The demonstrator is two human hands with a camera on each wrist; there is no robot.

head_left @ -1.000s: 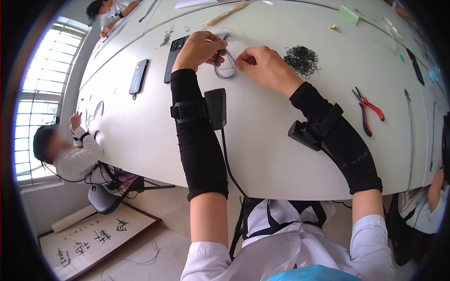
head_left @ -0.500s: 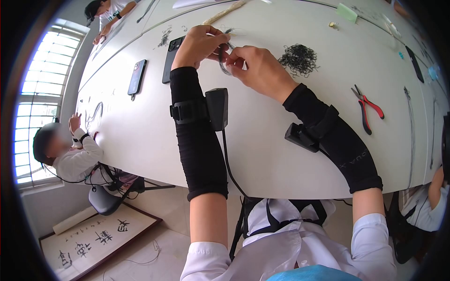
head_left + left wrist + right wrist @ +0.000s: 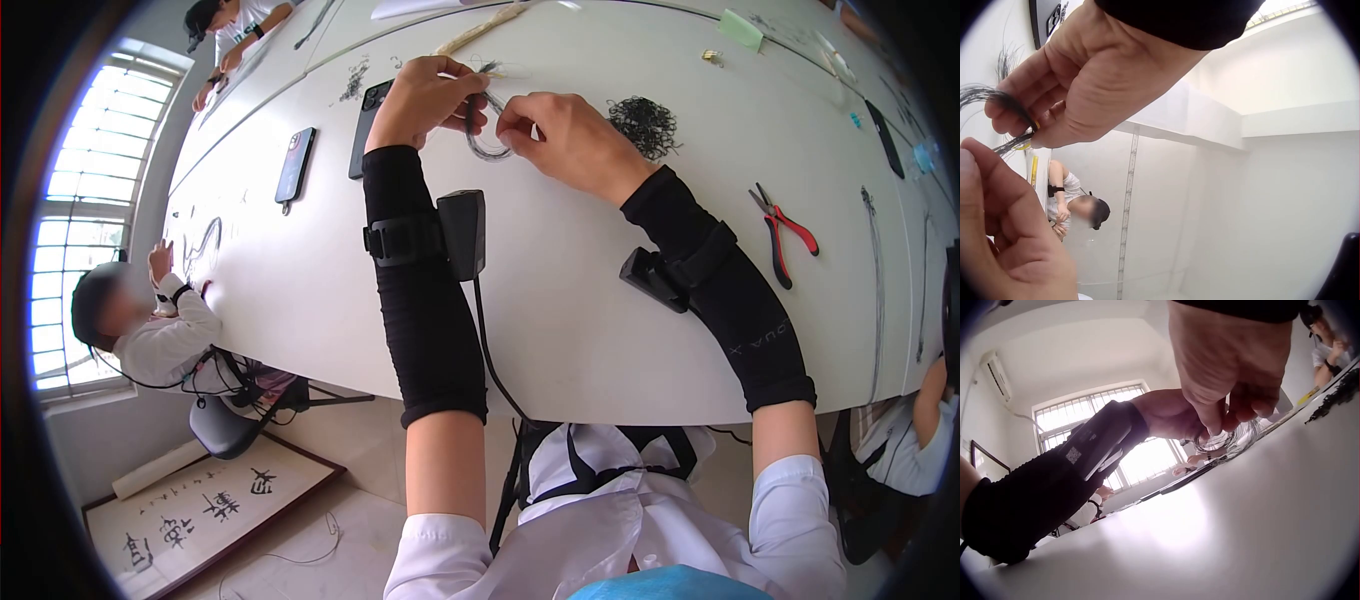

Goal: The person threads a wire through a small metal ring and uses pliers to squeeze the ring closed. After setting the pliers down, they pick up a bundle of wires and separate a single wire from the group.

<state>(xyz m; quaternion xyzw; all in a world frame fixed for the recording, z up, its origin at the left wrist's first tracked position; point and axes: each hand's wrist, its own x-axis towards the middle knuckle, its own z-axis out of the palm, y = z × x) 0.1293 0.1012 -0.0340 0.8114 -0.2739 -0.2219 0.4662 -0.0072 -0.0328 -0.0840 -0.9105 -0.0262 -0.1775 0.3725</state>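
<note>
1. Grey-black, fine strands make up the looped bundle (image 3: pixel 487 155), which is at the left hand (image 3: pixel 425 100), raised near the far side of the white table (image 3: pixel 590 330).
2. Grip, left: clamped on the looped bundle. The thumb and fingers pinch it, and a small yellow band (image 3: pixel 1036 125) shows at the pinch in the left wrist view. Loose strand ends spread beyond the fingers.
3. Grip, right: the right hand (image 3: pixel 565 140) has its fingers curled, with thumb and fingertips at the side of the loop. Whether a strand is caught between them cannot be told.
4. Beside the left hand, a dark phone (image 3: pixel 368 120) lies partly hidden by that hand. A second phone (image 3: pixel 294 165) lies nearer the table's left edge.
5. Near the right hand, on its outer side, lies a tangled heap of short black pieces (image 3: pixel 643 128).
6. Red-and-black pliers (image 3: pixel 803 235) rest well apart from both hands, on the right side of the table, jaws parted and directed away from the wearer.
7. Beyond the hands lie a tan rod (image 3: pixel 480 28), a small gold-coloured item (image 3: pixel 712 57) and a light green sheet (image 3: pixel 740 31).
</note>
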